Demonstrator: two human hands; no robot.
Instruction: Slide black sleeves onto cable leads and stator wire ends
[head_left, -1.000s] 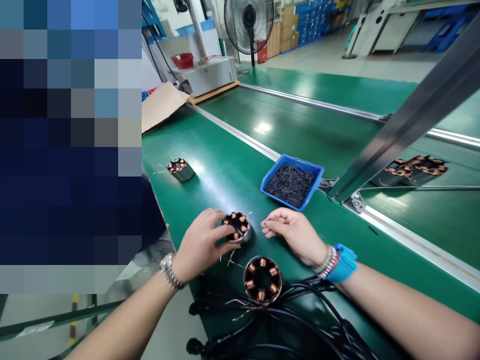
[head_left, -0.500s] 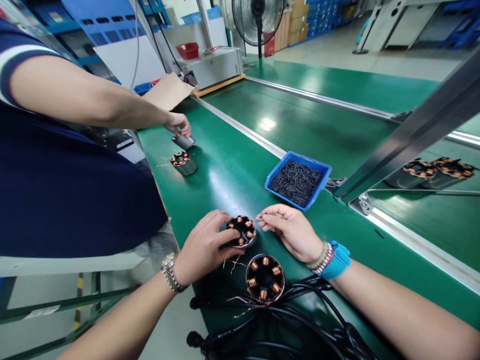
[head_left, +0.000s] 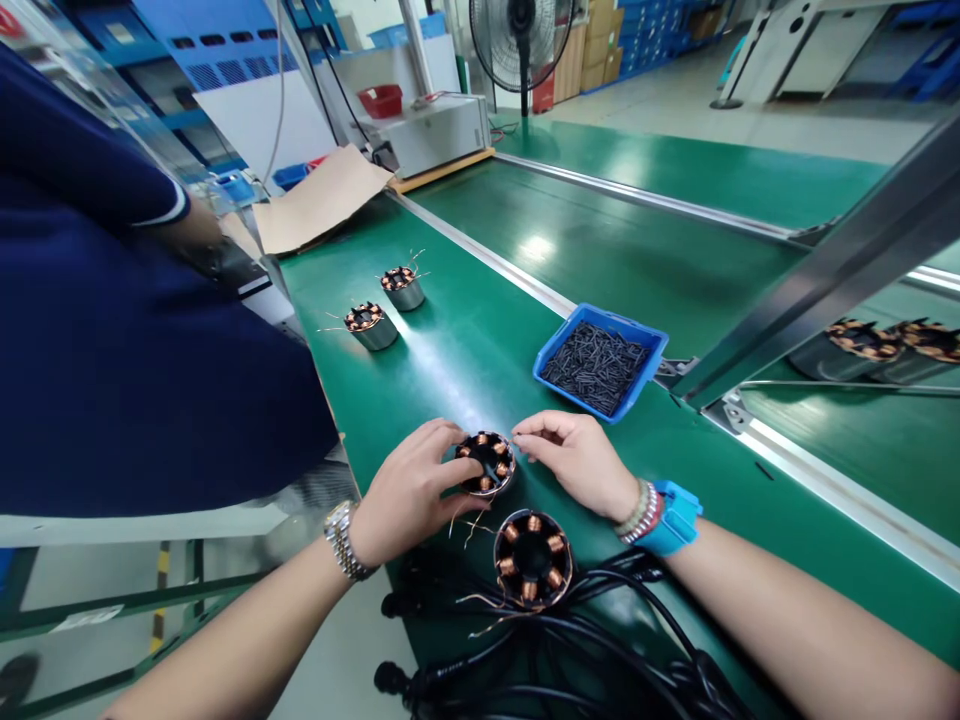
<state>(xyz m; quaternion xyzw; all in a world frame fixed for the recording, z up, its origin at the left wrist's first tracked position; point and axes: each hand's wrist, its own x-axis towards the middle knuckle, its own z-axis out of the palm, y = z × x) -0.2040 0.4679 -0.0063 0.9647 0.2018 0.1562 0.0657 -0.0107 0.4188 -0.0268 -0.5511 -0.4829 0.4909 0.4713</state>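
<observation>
My left hand [head_left: 417, 480] grips a motor stator [head_left: 491, 484] with copper coils, its thumb over the open top and its fingers around the side. Thin copper wires hang below that hand. Just right of the stator, my right hand [head_left: 574, 458] is closed in a pinch at the rim. Something tiny sits at its fingertips, too small to name. A second stator [head_left: 533, 560] with copper windings lies nearer me, face up, its loose wire ends pointing left. Beyond my right hand stands a blue tray [head_left: 651, 368] full of short black tubes.
Thick black cables [head_left: 600, 640] cover the table's near edge. Two more stators, one nearer [head_left: 373, 331] and one farther [head_left: 405, 290], stand on the green table at far left. A co-worker in a dark shirt [head_left: 135, 380] stands at left. A metal post [head_left: 810, 250] slants up at right.
The co-worker's hand has let go of the far stator and drawn back left; that stator now stands upright. My hands stay nearly in place, the right fingers curled slightly more.
</observation>
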